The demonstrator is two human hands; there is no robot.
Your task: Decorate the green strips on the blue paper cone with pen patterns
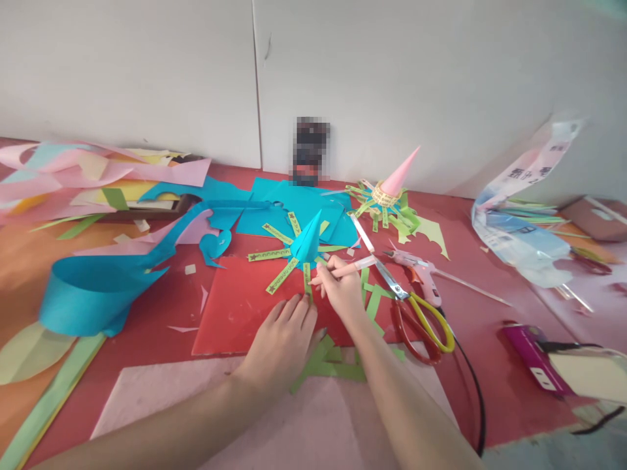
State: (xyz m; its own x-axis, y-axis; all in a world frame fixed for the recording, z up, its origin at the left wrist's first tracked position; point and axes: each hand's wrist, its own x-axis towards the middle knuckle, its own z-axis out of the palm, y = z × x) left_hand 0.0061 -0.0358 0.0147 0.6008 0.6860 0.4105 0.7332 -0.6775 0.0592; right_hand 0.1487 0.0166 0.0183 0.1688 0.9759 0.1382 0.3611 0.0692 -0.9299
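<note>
A blue paper cone (307, 243) stands in the middle, with several green paper strips (268, 256) fanned out round its base. Dark stars and marks decorate the strips. My right hand (339, 287) grips a pale pink pen (353, 266), its tip on the strip that points toward me. Flat beside the end of that strip lies my left hand (287, 333), fingers stretched out on the red board (230, 307). Undecorated green strips (337, 371) lie partly hidden under my hands and forearms.
Scissors (416, 320) and a pink glue gun (421, 274) with a black cord lie at right. Behind stands a pink cone piece (399, 175). A blue paper loop (88, 294) and paper scraps (112, 170) cover the left. A purple power strip (536, 359) sits at far right.
</note>
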